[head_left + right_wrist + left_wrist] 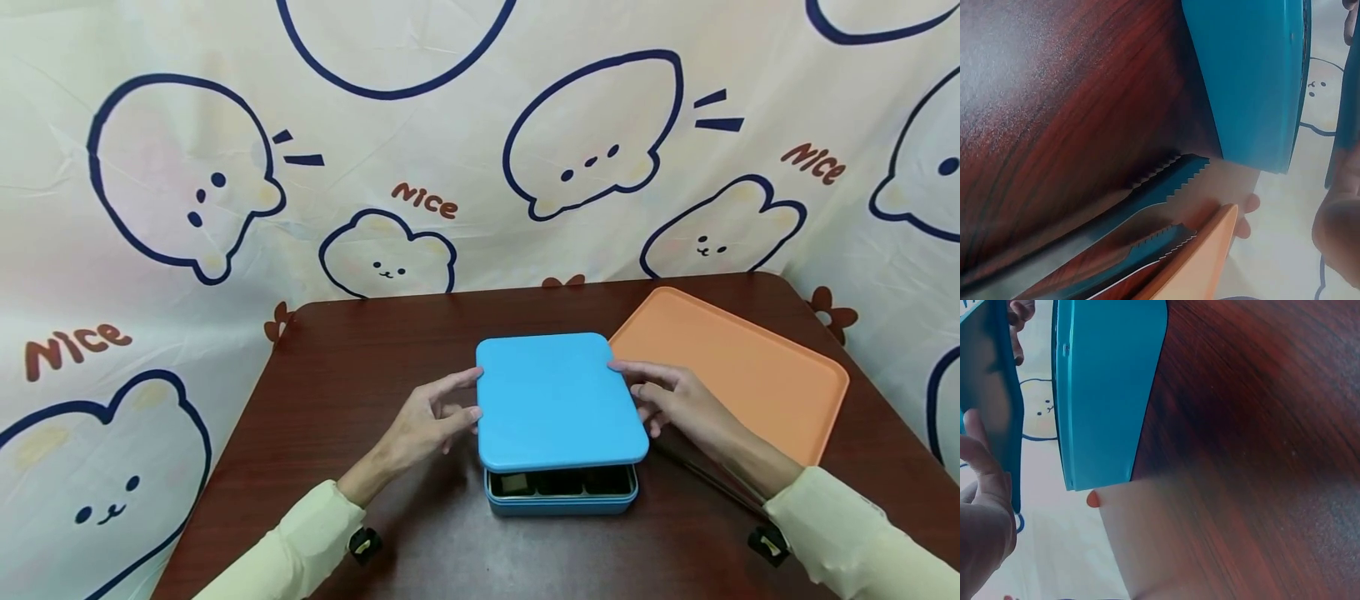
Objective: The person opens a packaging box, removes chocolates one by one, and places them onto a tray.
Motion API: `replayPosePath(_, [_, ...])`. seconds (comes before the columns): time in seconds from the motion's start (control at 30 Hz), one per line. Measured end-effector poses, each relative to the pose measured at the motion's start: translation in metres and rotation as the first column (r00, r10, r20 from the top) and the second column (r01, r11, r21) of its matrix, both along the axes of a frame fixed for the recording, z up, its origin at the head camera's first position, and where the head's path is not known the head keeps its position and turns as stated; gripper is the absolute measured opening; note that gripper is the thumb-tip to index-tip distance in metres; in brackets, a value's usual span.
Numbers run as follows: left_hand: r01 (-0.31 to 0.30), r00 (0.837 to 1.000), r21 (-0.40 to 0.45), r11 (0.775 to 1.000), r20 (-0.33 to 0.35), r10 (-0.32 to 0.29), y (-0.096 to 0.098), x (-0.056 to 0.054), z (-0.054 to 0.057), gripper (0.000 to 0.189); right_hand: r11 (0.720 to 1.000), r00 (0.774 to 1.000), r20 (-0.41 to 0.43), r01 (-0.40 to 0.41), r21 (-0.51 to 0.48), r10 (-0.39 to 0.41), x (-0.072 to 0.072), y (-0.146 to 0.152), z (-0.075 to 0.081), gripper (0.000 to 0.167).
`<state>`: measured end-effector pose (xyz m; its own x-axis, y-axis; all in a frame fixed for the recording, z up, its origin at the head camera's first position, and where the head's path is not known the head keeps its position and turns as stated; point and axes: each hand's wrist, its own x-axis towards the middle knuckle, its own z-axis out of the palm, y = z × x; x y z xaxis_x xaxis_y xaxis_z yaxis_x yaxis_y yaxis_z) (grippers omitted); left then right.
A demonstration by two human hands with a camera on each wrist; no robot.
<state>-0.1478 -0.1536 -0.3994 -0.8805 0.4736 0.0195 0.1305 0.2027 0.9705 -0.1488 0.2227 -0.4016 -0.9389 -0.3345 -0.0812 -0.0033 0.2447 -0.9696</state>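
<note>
A light-blue square lid [558, 400] is held level over a blue box [562, 505]. My left hand [427, 421] grips its left edge, and my right hand [690, 412] holds the right edge, thumbs and fingers at the rim. From the left wrist, a gap shows between the lid [991, 394] and the box [1110, 387], so the two are apart. Through the front opening, dark compartments appear, one with something pale green inside; most of the interior is hidden under the lid.
An orange tray [735, 367] lies at the back right of the dark wooden table [360, 358]. Metal tongs with serrated tips [1172, 178] lie between box and tray, close to my right forearm. A printed curtain [480, 142] hangs behind the table.
</note>
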Motion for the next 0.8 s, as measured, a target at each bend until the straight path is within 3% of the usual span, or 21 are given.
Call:
replayPosePath(0.23, [-0.023,0.995,-0.047,0.999,-0.101,0.018,0.0,-0.0022,-0.0004,0.047,0.999,1.0,-0.014,0.024,-0.033,-0.025,0.0003,-0.0001,0.0021,0.041])
replayPosePath(0.5, [-0.063,0.976,-0.005,0.998,-0.209,0.06,0.0005,-0.0026,-0.0015,0.045,1.0,0.998,-0.056,0.014,-0.027,-0.015,0.0019,-0.0015,0.0049,0.04])
replayPosePath(0.8, [-0.133,0.96,0.051,0.99,-0.24,0.141,0.0031,-0.0027,0.0001,0.043,0.998,0.99,-0.127,-0.055,-0.016,0.053,0.0018,0.0021,0.0045,0.044])
